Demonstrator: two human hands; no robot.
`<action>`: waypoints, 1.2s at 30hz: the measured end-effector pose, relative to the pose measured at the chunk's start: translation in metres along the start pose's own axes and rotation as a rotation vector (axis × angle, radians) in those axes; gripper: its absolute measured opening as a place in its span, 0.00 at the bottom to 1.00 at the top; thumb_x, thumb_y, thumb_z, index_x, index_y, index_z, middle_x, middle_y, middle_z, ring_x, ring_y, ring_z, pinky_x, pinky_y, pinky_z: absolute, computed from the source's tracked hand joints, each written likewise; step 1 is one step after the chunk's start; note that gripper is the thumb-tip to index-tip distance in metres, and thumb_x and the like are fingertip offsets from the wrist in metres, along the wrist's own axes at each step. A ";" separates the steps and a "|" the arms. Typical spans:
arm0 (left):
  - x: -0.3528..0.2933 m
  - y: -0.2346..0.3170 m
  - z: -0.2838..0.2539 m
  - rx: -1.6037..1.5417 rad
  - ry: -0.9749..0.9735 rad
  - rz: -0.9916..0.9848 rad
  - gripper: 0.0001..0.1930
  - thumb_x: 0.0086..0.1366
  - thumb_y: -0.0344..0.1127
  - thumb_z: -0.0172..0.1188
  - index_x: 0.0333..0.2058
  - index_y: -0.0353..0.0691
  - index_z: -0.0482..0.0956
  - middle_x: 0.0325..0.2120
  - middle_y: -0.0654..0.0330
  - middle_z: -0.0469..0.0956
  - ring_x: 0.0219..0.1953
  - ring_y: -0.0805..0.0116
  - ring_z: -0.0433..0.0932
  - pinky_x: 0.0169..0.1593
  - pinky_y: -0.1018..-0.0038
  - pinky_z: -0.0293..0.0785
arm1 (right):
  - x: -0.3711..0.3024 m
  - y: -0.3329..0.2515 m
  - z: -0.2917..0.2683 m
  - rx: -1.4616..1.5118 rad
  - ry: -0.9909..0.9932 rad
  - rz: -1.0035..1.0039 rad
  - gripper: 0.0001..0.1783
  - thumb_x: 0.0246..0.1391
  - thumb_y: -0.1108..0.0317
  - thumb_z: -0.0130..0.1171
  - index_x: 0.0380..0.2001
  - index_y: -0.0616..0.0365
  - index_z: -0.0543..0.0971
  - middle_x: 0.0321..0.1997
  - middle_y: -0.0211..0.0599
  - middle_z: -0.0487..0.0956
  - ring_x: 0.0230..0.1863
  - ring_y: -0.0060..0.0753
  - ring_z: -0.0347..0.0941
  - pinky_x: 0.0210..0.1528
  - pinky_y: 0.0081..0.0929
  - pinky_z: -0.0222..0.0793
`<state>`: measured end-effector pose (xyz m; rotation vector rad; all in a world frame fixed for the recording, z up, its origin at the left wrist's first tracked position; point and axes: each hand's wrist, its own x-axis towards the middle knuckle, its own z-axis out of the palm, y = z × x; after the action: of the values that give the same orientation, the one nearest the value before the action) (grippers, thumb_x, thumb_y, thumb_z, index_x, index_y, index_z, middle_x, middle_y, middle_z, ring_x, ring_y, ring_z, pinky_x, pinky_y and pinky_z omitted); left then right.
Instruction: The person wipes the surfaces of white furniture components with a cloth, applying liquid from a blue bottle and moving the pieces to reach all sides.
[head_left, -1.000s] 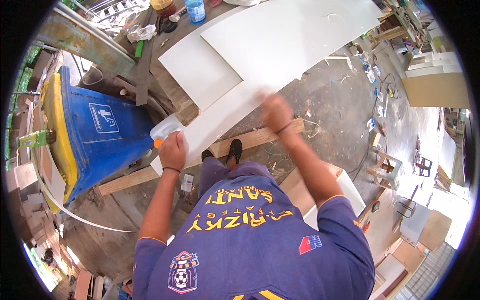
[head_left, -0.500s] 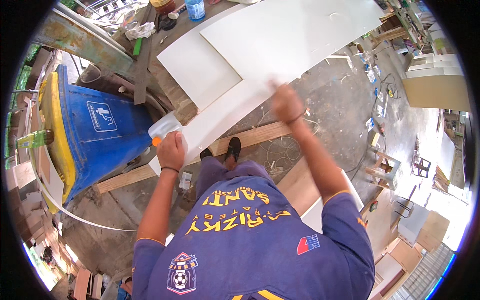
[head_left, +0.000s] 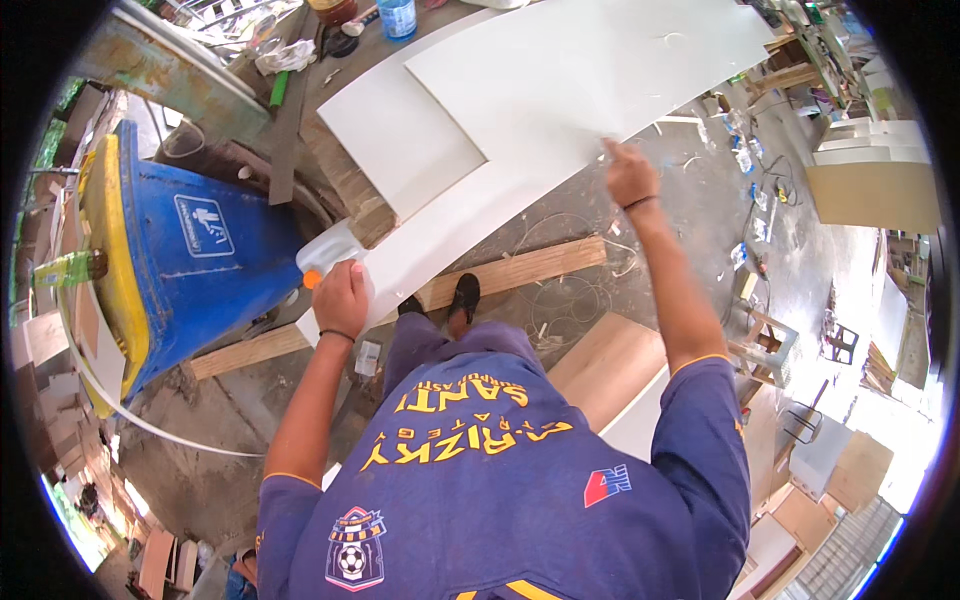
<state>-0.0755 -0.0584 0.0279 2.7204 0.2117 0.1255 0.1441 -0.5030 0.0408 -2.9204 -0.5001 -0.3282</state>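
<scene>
Across the worktop [head_left: 355, 65] lay a long white board [head_left: 440, 240], slanting, seemingly beneath other white panels [head_left: 400, 150], its near edge open to the person. By its look it would have been stiff across its width but springy along its length, fairly heavy, slick on the face and apt to chip at the corners; the long edges seemed the surest hold. Its face was smooth, pale and plain. The left hand [head_left: 342, 297] curled at its left end, next to a translucent bottle [head_left: 330, 248]; which it gripped could not be told. The right hand [head_left: 632, 175] was bunched near the edge, its hold unclear
</scene>
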 end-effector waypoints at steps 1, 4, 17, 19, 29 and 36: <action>0.002 -0.001 -0.002 -0.003 0.007 0.006 0.16 0.68 0.44 0.44 0.38 0.41 0.77 0.33 0.53 0.78 0.37 0.51 0.77 0.41 0.60 0.68 | 0.003 0.002 -0.001 -0.024 -0.008 0.091 0.24 0.48 0.75 0.47 0.51 0.48 0.75 0.32 0.45 0.76 0.32 0.47 0.75 0.30 0.40 0.73; 0.009 0.001 -0.012 -0.139 -0.111 -0.118 0.17 0.68 0.46 0.45 0.38 0.40 0.78 0.32 0.50 0.79 0.37 0.49 0.77 0.40 0.60 0.71 | -0.033 -0.066 0.018 0.130 0.014 0.030 0.25 0.46 0.77 0.49 0.51 0.53 0.75 0.34 0.47 0.77 0.32 0.49 0.75 0.31 0.41 0.73; 0.023 -0.069 -0.042 -0.156 -0.640 -0.042 0.27 0.65 0.59 0.47 0.33 0.38 0.80 0.27 0.50 0.80 0.32 0.56 0.79 0.37 0.66 0.71 | -0.043 -0.105 0.008 0.154 0.105 0.037 0.24 0.49 0.76 0.50 0.51 0.47 0.75 0.32 0.44 0.74 0.34 0.49 0.73 0.35 0.41 0.71; 0.021 -0.077 -0.043 -0.176 -0.668 -0.012 0.29 0.66 0.61 0.45 0.33 0.37 0.80 0.28 0.49 0.80 0.32 0.57 0.79 0.38 0.66 0.71 | -0.043 -0.108 0.007 0.082 0.059 0.025 0.25 0.48 0.75 0.50 0.51 0.44 0.75 0.33 0.44 0.73 0.35 0.49 0.73 0.37 0.40 0.73; 0.026 -0.094 -0.015 -0.506 -0.794 0.026 0.33 0.66 0.64 0.41 0.46 0.36 0.77 0.37 0.52 0.79 0.41 0.63 0.77 0.47 0.71 0.69 | -0.127 -0.325 0.017 0.290 0.074 0.042 0.25 0.44 0.77 0.53 0.50 0.51 0.75 0.28 0.42 0.71 0.33 0.45 0.72 0.34 0.39 0.70; 0.028 -0.087 -0.020 -0.417 -0.740 0.055 0.36 0.64 0.67 0.41 0.48 0.38 0.77 0.39 0.50 0.80 0.44 0.57 0.78 0.49 0.68 0.69 | -0.215 -0.496 0.028 0.507 -0.372 -0.339 0.23 0.41 0.71 0.55 0.45 0.44 0.77 0.30 0.38 0.72 0.31 0.42 0.72 0.29 0.41 0.70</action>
<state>-0.0617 0.0330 0.0124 2.1793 -0.0982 -0.7264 -0.2190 -0.1016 0.0217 -2.3930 -0.9718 0.2783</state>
